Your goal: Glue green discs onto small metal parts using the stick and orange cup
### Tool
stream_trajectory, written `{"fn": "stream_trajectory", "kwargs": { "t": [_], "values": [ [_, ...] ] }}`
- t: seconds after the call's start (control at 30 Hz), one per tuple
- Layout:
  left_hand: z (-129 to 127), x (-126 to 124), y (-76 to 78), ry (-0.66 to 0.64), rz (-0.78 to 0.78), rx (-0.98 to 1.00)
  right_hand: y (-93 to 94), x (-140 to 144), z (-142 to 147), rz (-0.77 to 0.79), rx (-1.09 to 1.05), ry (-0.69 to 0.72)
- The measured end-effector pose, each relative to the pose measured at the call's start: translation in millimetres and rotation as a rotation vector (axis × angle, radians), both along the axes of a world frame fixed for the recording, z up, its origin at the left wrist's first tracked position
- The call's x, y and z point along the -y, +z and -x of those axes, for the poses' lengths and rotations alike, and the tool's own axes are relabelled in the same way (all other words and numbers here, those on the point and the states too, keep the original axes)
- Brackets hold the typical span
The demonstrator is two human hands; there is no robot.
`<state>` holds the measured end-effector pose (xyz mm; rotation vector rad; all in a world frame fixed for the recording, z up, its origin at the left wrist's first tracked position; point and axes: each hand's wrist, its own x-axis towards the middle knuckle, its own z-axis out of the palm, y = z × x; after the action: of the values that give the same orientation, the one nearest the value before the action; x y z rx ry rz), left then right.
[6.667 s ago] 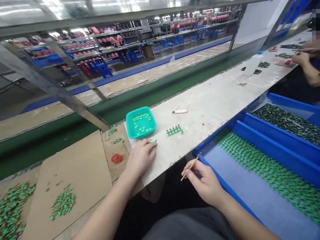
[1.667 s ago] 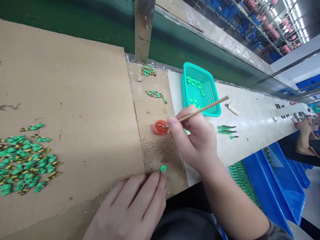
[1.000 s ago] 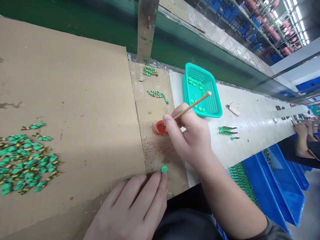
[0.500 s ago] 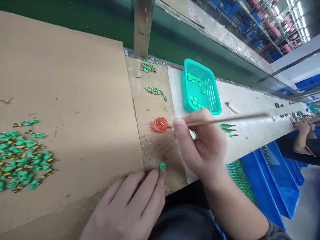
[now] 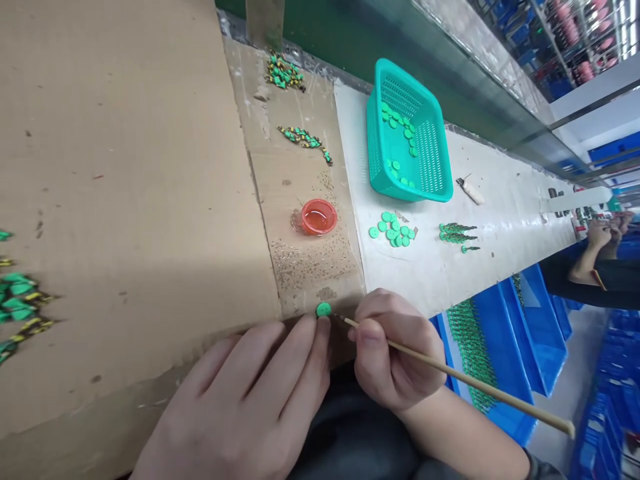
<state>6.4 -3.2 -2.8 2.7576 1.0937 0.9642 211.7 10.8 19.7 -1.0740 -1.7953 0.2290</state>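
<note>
Currently | red cup [image 5: 320, 205] — liquid [image 5: 316, 221] | teal basket [image 5: 434, 147] — green buttons [image 5: 407, 133] | left fingers [image 5: 287, 360] pinching single button [image 5: 324, 309], right fingers [image 5: 373, 350] brush [image 5: 450, 370]

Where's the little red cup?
In the head view, the red cup sits mid-picture on the cardboard, above the green disc at the left hand and left of the loose green discs.

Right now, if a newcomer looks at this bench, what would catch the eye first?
Probably the turquoise basket, right of centre near the top, with green discs inside. Then the red cup of liquid, on the brown cardboard near the picture's middle. Lower down, the left hand touches a single green disc, and the right hand holds a thin stick, its tip close beside it.
</note>
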Motion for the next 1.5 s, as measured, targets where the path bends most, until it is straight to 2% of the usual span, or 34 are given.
{"fn": "stream_trajectory", "kwargs": {
  "t": [0.57, 0.7, 0.8, 0.93, 1.03, 1.2, 1.27, 1.33, 1.43, 1.5],
  "values": [
    [0, 1, -1.9, -0.005, 0.013, -0.008, 2.5, 0, 1, 0.086, -0.024, 0.029],
    [1, 0, 0.0, -0.022, 0.013, -0.006, 4.9, 1, -1, 0.083, 0.052, 0.05],
    [1, -2, 2.1, -0.027, -0.015, -0.002, 4.5, 2, -1, 0.031, 0.157, 0.056],
    [0, -4, 2.5, -0.03, -0.033, -0.018, 5.2, 3, 0, -0.053, 0.184, 0.036],
    [0, -5, 2.0, -0.03, -0.04, -0.023, 8.5, 5, -2, 0.04, 0.164, 0.036],
    [0, -8, 3.1, -0.028, -0.036, -0.015, 7.3, 14, -11, 0.104, -0.081, -0.059],
    [-1, -9, 5.3, -0.024, -0.036, -0.027, 6.2, 16, -16, 0.186, -0.086, -0.072],
    [-3, -9, 9.4, -0.007, -0.027, -0.035, 7.2, 14, -21, 0.265, 0.005, 0.008],
    [-9, -6, 16.0, 0.016, 0.022, -0.006, 9.8, 7, -25, 0.238, 0.173, 0.177],
    [-12, -4, 17.0, 0.037, 0.065, 0.018, 8.0, 3, -27, 0.232, 0.229, 0.225]
  ]
}}
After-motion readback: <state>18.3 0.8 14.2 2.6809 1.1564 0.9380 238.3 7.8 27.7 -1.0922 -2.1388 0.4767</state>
